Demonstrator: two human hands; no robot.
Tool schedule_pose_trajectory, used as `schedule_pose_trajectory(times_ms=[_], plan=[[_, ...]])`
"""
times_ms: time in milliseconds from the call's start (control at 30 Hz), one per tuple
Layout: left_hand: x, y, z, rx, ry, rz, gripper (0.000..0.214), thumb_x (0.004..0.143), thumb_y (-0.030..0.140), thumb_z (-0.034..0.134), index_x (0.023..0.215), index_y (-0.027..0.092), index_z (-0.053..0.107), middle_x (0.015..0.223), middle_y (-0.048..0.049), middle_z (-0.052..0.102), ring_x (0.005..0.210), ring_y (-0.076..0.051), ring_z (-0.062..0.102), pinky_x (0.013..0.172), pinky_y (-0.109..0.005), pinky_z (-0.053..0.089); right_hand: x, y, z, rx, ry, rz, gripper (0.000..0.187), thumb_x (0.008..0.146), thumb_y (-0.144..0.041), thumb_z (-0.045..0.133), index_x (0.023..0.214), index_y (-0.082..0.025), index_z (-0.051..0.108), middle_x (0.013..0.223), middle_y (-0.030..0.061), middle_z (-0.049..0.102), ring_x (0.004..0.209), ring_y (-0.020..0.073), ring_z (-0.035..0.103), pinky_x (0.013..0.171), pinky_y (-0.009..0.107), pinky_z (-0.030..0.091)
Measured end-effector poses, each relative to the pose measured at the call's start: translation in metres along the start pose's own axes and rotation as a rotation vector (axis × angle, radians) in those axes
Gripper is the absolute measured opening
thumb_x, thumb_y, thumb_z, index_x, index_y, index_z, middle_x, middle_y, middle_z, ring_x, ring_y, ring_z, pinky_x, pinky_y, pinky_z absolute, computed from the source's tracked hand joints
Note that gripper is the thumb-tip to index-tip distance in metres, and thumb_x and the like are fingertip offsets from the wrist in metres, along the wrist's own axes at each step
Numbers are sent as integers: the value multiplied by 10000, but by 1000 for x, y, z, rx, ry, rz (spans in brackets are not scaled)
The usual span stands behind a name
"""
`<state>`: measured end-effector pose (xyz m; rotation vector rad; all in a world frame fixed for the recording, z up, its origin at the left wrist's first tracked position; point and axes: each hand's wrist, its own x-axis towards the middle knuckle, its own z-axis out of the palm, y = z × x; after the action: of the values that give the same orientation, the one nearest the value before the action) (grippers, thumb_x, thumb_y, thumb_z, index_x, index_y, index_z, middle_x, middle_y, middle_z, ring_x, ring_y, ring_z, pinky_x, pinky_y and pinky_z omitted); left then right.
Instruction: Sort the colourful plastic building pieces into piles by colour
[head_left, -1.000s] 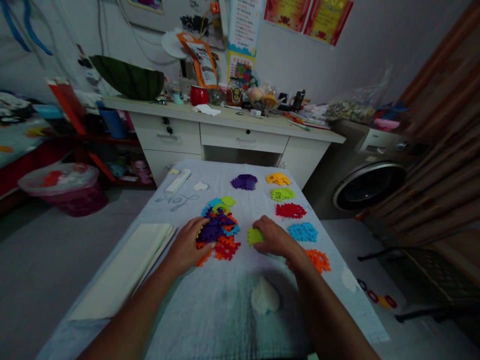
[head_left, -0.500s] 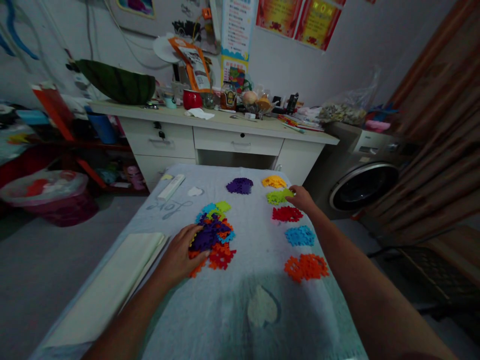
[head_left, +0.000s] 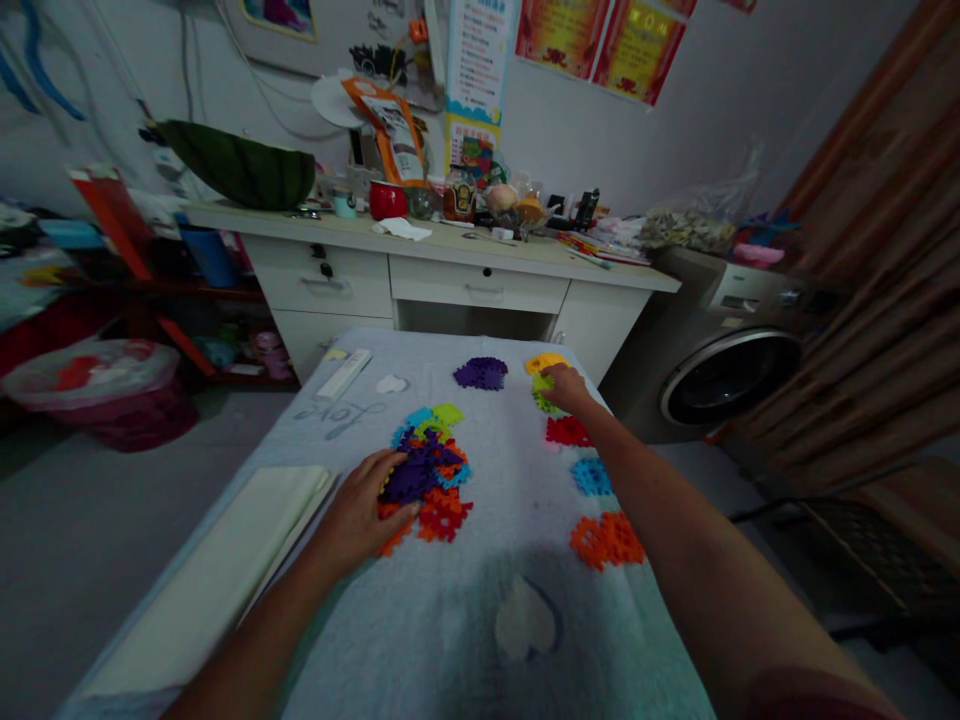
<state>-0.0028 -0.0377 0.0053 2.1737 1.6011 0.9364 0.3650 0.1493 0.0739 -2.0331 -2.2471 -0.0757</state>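
A mixed heap of snowflake-shaped plastic building pieces (head_left: 424, 470), in purple, blue, green, orange and red, lies left of centre on the cloth-covered table. My left hand (head_left: 371, 510) rests against its near left side, thumb and fingers apart, touching the purple and orange pieces. On the far right, my right hand (head_left: 564, 387) is over the lime-green pile (head_left: 543, 396), fingers bent down and together; what is under the fingertips is hidden. Close behind it sits the yellow pile (head_left: 546, 361). Nearer me are red (head_left: 568, 432), blue (head_left: 591, 476) and orange piles (head_left: 606, 540), partly behind my right forearm.
A purple pile (head_left: 481, 373) lies at the table's far middle. A folded white cloth (head_left: 217, 570) and a long white box (head_left: 345, 374) lie along the left side. Beyond stand a cluttered desk (head_left: 450, 245) and a washing machine (head_left: 727, 360).
My right hand has moved left from the right end of the lime-green pile to over its top, covering much of it. My left hand stays at the mixed heap.
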Motion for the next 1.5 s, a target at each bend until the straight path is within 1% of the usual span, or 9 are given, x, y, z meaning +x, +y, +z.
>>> schedule_pose_trajectory(times_ms=[367,633,700,800,900,1067,1167,1333,1500], plan=[[0,-1,0,6,-12,-4,562,764,426,640,1265,190,542,1329,-128,552,1229,-305,540,1062,-468,436,-2,-22,4,-37,-45,44,410,839,-159,594,1238,-244,633,1312,134,561,1211,323,485,1001,478,377],[0,1,-1,6,-2,18,565,771,435,646,1279,209,543,1319,-113,564,1205,-294,559,1041,-446,454,-26,-30,-10,56,76,25,364,853,-206,607,1215,-213,636,1344,130,554,1229,308,489,1010,450,388],[-1,-1,-1,13,-19,19,587,774,446,650,1299,210,534,1343,-119,548,1227,-300,544,1046,-451,448,-34,-42,-9,113,55,-53,337,862,-205,594,1196,-202,639,1310,113,591,1198,269,524,1005,403,397],[-2,-3,-1,29,-48,16,661,749,478,677,1333,213,518,1383,-125,516,1262,-317,515,1061,-465,435,-45,-69,-3,228,-68,-220,314,872,-197,579,1180,-183,634,1192,85,671,1087,208,597,956,325,425],[-4,-4,-2,47,-84,12,785,691,515,726,1379,224,486,1438,-127,457,1299,-336,477,1071,-472,425,-50,-103,9,284,-143,-336,355,859,-200,590,1213,-181,612,1211,81,670,1108,218,591,963,330,418],[-6,-5,-5,64,-153,19,990,606,577,778,1450,225,399,1501,-156,361,1355,-373,402,1107,-506,376,-45,-149,31,285,-158,-396,534,833,-171,555,1364,-209,506,1397,83,553,1232,267,494,1017,391,371],[-6,-6,-4,60,-167,45,1018,589,570,790,1458,232,384,1509,-155,351,1356,-373,400,1113,-504,369,-41,-161,39,271,-167,-382,500,836,-202,554,1334,-240,534,1379,70,559,1192,275,506,995,401,376],[-5,-6,-2,100,-165,27,948,619,545,769,1437,216,422,1496,-167,372,1354,-384,401,1105,-510,374,-37,-158,42,261,-86,-375,366,857,-131,487,1178,-204,644,1232,87,635,1110,234,548,960,349,386],[-5,2,-7,108,-186,26,880,680,525,716,1438,194,413,1497,-166,372,1359,-368,400,1117,-495,366,-29,-118,22,370,52,-354,223,866,-142,522,998,-145,702,1052,113,674,1036,208,567,913,301,410]])
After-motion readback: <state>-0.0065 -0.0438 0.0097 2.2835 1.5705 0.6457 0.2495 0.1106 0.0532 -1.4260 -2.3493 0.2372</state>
